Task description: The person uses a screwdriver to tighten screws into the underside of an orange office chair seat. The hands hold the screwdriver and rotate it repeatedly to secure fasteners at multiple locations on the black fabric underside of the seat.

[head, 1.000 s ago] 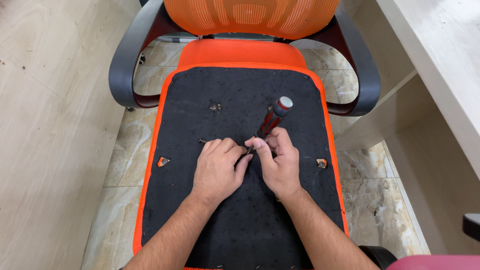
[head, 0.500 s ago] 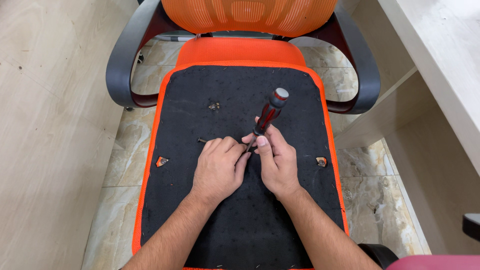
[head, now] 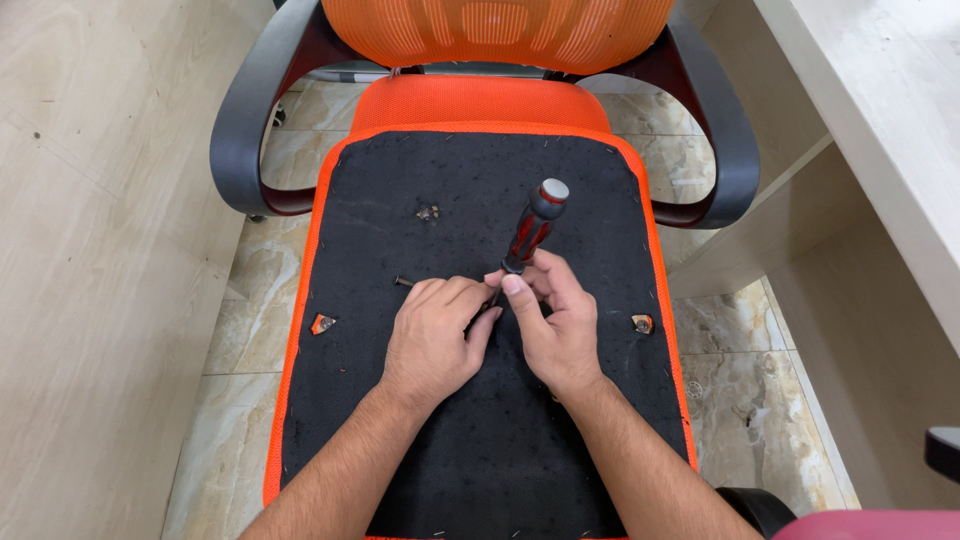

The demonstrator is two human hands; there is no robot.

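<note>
Right hand (head: 556, 322) grips the screwdriver (head: 527, 232), tip down by the left hand (head: 432, 335), which pinches sth at the seat (head: 480, 470). One loose screw (head: 403, 282) lies just beyond the left hand; work looks partway, w/ side holes open.

No packages, labels, signs or screens are to be seen — nothing of that kind is shown anywhere in the view.
</note>
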